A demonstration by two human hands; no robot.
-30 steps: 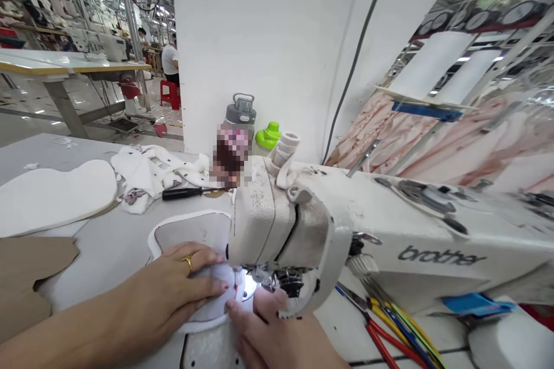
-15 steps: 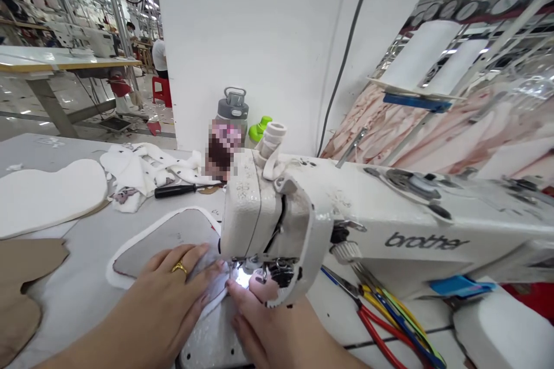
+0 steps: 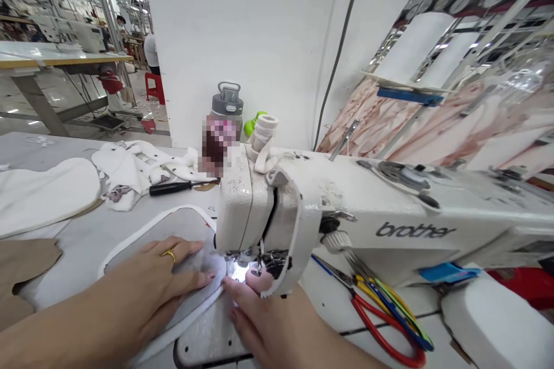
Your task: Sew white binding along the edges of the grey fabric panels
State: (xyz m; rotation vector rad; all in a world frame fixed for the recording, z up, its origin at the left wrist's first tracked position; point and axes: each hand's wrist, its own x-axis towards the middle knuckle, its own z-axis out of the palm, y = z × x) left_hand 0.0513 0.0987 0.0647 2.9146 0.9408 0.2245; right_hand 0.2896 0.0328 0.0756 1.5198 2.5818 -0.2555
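A grey fabric piece with a white padded edge (image 3: pixel 173 220) lies on the sewing table, its right side under the needle area of a white sewing machine (image 3: pixel 236 196). My left hand (image 3: pixel 151 282), wearing a gold ring, presses flat on this piece with fingers spread. Just in front of the lit needle, my right hand (image 3: pixel 264 311) touches the piece's edge with a fingertip. Its visible fingers are apart; the machine's guard partly covers them. The needle tip is lost in the glare.
Red-handled scissors (image 3: pixel 367 323) and other cutting tools lie right of my right hand. A black-handled screwdriver (image 3: pixel 171 188), white fabric scraps (image 3: pixel 125 167), white padded pieces (image 3: pixel 47 190) and brown pieces (image 3: pixel 30 265) are on the left. A bottle (image 3: pixel 227 105) stands behind the machine.
My left hand has slid left and toward me, its fingers spreading more. The fabric piece has turned, and more of its white lower edge shows. My right hand stays by the needle.
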